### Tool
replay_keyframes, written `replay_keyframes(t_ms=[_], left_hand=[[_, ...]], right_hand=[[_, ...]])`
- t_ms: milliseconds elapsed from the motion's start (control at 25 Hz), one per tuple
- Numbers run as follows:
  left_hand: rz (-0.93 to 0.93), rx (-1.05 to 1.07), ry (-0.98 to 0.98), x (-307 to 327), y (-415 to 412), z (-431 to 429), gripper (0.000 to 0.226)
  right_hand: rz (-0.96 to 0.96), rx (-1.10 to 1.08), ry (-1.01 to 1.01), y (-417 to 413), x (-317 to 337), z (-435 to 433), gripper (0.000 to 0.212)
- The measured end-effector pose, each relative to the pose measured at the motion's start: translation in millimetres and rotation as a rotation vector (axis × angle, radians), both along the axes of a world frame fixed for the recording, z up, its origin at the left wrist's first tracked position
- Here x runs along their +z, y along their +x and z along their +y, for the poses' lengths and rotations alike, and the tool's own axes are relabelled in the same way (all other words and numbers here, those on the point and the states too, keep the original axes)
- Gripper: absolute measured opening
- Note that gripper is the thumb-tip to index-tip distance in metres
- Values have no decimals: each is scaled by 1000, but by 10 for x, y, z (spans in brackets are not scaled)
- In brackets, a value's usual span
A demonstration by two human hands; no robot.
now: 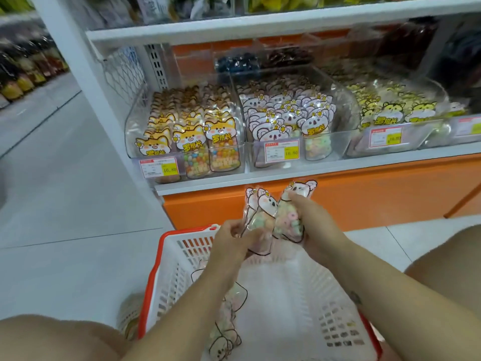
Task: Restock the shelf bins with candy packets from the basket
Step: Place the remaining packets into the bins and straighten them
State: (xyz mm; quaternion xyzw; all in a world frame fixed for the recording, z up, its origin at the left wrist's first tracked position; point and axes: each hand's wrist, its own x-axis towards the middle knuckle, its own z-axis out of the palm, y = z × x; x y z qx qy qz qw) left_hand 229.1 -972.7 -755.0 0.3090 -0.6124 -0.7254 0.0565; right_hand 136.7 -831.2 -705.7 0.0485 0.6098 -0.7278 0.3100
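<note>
A white basket with a red rim (pixel 169 259) stands on the floor between my knees. Above its far edge my left hand (pixel 229 243) grips pink koala candy packets (pixel 263 212) by their lower ends. My right hand (pixel 312 220) grips another koala packet (pixel 289 222) beside them, thumb on its front. More koala packets (pixel 226 332) lie in the basket under my left forearm. On the shelf above, the middle clear bin (pixel 289 121) holds matching koala packets.
A clear bin of orange fox packets (pixel 187 134) sits at left and one of yellow cat packets (pixel 390 110) at right. Price tags hang on the bin fronts. An orange base panel (pixel 364 199) runs below the shelf. A grey aisle floor (pixel 65 191) opens to the left.
</note>
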Motion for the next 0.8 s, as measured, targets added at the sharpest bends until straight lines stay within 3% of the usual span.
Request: replay_keyframes(t_ms=[120, 240, 320, 360, 480, 600, 720, 800], left_hand=[[81, 1, -16, 198, 54, 194, 35], [166, -6, 38, 303, 103, 336, 33], [214, 18, 131, 375, 150, 386, 28], [227, 31, 170, 426, 182, 393, 32], [237, 32, 161, 541, 271, 360, 45], [317, -63, 90, 744, 281, 340, 36], [359, -127, 270, 953, 179, 269, 48], [338, -151, 282, 982, 82, 240, 40]], right_hand=[[-28, 135, -192, 168, 344, 98, 46], [159, 226, -37, 353, 399, 89, 31], [354, 247, 163, 393, 295, 63, 54], [365, 232, 133, 397, 288, 53, 65], [273, 218, 61, 304, 269, 112, 68], [216, 298, -5, 222, 358, 140, 38], [98, 250, -197, 143, 428, 196, 59], [29, 255, -337, 113, 485, 247, 58]])
